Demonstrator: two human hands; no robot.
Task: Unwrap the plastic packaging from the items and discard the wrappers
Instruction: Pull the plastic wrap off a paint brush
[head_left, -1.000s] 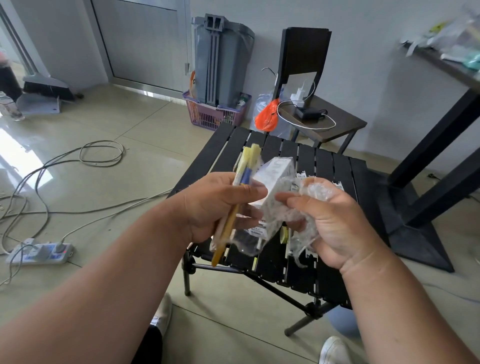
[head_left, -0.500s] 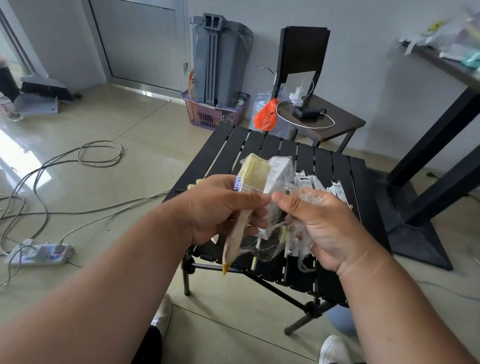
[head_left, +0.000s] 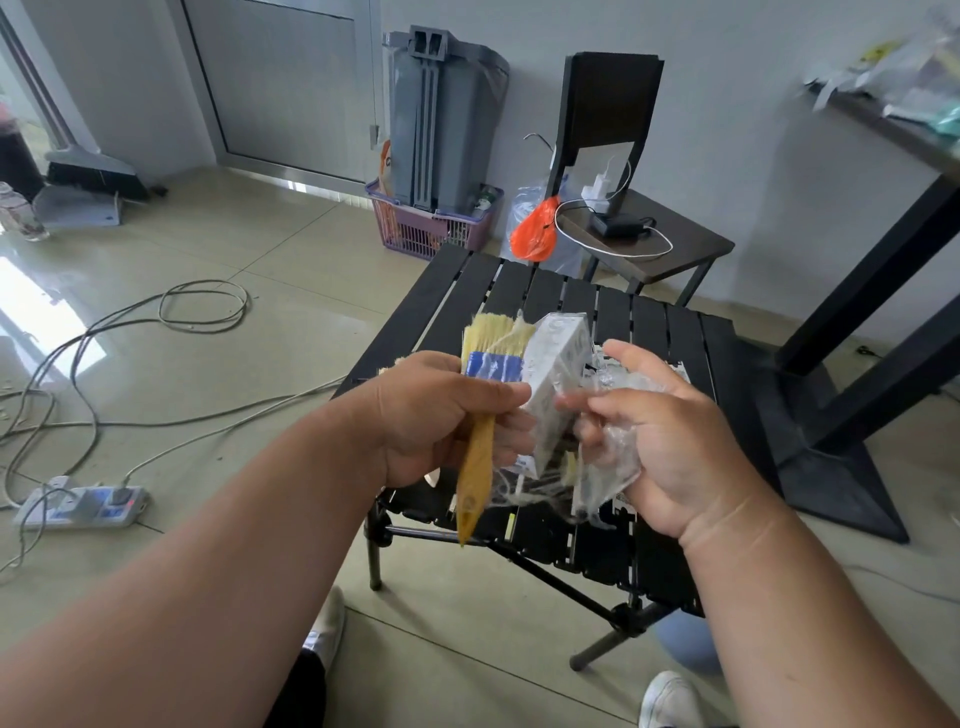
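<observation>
My left hand (head_left: 436, 415) grips a paintbrush (head_left: 480, 441) with pale bristles, a blue band and a yellow wooden handle, together with a white printed box (head_left: 558, 374), above the black slatted table (head_left: 519, 296). Clear plastic wrap (head_left: 605, 467) clings around the box and trails down in strands. My right hand (head_left: 660, 436) holds a bunched wad of that wrap, its fingers curled round it, just right of the box. More small white packets (head_left: 680, 371) lie on the table behind my right hand, mostly hidden.
A grey bin (head_left: 441, 119) stands in a purple basket (head_left: 431, 228) by the wall. A small brown side table (head_left: 649, 244) carries chargers, with an orange bag (head_left: 535, 234) beside it. Cables (head_left: 197, 312) and a power strip (head_left: 83, 506) lie on the floor at left. Black table legs (head_left: 857, 364) stand right.
My left hand has turned the brush so its flat face with the blue band shows. My right hand has pulled the wrap a little rightward, away from the box.
</observation>
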